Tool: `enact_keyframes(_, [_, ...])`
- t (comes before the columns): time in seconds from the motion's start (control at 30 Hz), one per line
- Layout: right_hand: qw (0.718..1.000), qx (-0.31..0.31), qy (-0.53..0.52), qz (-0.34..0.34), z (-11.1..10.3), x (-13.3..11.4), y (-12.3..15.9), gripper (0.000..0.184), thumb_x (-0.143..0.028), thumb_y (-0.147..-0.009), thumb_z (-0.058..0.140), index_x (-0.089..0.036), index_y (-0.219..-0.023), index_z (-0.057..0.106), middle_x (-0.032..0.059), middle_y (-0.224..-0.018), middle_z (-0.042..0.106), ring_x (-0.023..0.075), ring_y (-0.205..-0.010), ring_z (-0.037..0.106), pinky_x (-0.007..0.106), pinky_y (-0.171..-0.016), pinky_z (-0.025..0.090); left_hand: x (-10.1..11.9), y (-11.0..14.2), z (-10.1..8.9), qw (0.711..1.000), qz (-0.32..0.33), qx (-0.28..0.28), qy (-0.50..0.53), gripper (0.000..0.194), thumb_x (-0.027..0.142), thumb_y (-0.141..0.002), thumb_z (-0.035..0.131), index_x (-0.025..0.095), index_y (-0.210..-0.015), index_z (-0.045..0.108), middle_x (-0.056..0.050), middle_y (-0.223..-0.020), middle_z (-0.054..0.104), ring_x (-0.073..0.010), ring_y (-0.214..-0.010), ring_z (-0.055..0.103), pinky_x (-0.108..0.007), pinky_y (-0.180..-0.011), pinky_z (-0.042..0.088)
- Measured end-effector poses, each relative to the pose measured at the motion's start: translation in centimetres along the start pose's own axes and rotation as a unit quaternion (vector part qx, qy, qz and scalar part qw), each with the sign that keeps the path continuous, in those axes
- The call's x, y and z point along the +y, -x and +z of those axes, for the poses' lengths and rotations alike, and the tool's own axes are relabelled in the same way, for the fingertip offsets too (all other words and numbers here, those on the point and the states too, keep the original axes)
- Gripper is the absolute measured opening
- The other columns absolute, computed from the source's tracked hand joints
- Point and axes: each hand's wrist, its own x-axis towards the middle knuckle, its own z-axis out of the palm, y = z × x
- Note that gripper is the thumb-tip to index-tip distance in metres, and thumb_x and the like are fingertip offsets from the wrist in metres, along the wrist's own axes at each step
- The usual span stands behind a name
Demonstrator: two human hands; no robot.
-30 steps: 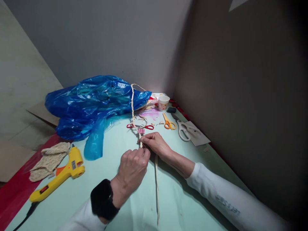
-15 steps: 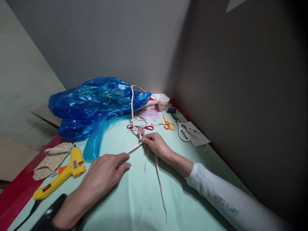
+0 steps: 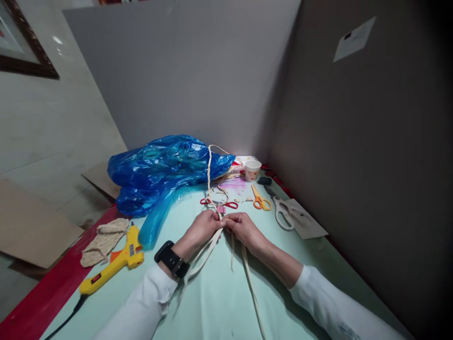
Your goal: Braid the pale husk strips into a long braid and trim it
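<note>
My left hand (image 3: 203, 227) and my right hand (image 3: 242, 227) meet at the middle of the pale green table (image 3: 219, 302), fingers pinched on pale flat strips (image 3: 247, 274) that trail back toward me. The strips join a braided cord (image 3: 208, 174) that runs away from my hands up onto a blue plastic bag (image 3: 159, 170). A pink binder clip (image 3: 221, 208) sits on the cord just beyond my fingertips. A black watch is on my left wrist.
A yellow glue gun (image 3: 113, 267) and woven beige pieces (image 3: 102, 241) lie at the left. Red scissors (image 3: 230, 205), orange scissors (image 3: 261, 202), white scissors (image 3: 283, 212), a paper cup (image 3: 252, 170) and a sheet of paper (image 3: 307, 224) lie near grey partition walls.
My left hand pulled a strip out to the left, then came back beside my right hand at the braid. The camera tilted up, so everything sits lower in view.
</note>
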Motion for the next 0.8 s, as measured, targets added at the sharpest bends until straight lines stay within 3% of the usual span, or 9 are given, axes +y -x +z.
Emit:
enact_keyframes(0.23, [0.999,-0.02,-0.039,0.003,0.36,0.37,-0.01,0.026,-0.029,-0.079,0.048,-0.016,-0.058,0.054,-0.0016,-0.049,0.05,0.0092,-0.046,0.036,0.023,-0.048,0.027,-0.11,0.39,-0.69,0.984,-0.043,-0.127,0.116,0.019,0.016,-0.065,0.058,0.018,-0.08,0.047,0.0,-0.055,0.06,-0.0155,-0.054,0.061,-0.024,-0.053,0.043])
enact_keyframes(0.3, [0.999,-0.021,-0.041,0.013,0.34,0.29,0.04,0.026,-0.029,-0.079,0.049,-0.016,-0.056,0.051,-0.0028,-0.049,0.047,0.0081,-0.045,0.033,0.023,-0.048,0.025,-0.29,0.17,-0.66,0.981,-0.055,-0.128,0.136,0.016,0.014,-0.065,0.054,0.018,-0.079,0.046,0.001,-0.054,0.057,-0.0121,-0.048,0.056,-0.022,-0.049,0.04])
enact_keyframes(0.47, [0.999,-0.013,-0.042,0.027,0.29,-0.07,0.21,0.03,-0.033,-0.082,0.049,-0.017,-0.056,0.046,-0.0063,-0.047,0.035,0.0074,-0.046,0.027,0.023,-0.051,0.022,-0.69,-0.3,-0.19,0.98,-0.086,-0.086,0.157,0.009,0.013,-0.066,0.046,0.019,-0.071,0.043,0.008,-0.052,0.042,-0.0028,-0.035,0.026,-0.017,-0.036,0.014])
enact_keyframes(0.7, [0.999,-0.01,-0.048,0.02,0.52,0.34,0.45,0.029,-0.035,-0.085,0.046,-0.017,-0.063,0.048,-0.0042,-0.055,0.041,0.009,-0.053,0.033,0.023,-0.053,0.025,-0.76,-0.24,-0.17,0.978,-0.09,-0.069,0.173,0.013,0.024,-0.072,0.051,0.017,-0.063,0.044,0.006,-0.053,0.039,-0.0021,-0.038,0.022,-0.018,-0.036,0.011])
enact_keyframes(0.8, [0.998,0.001,-0.058,0.026,0.53,0.51,0.5,0.016,-0.032,-0.083,0.048,-0.018,-0.077,0.052,-0.0048,-0.058,0.045,0.0097,-0.053,0.035,0.022,-0.053,0.027,-0.84,-0.18,-0.26,0.974,-0.099,-0.083,0.185,0.012,0.023,-0.07,0.054,0.016,-0.064,0.046,0.004,-0.055,0.045,-0.0014,-0.038,0.022,-0.018,-0.036,0.011])
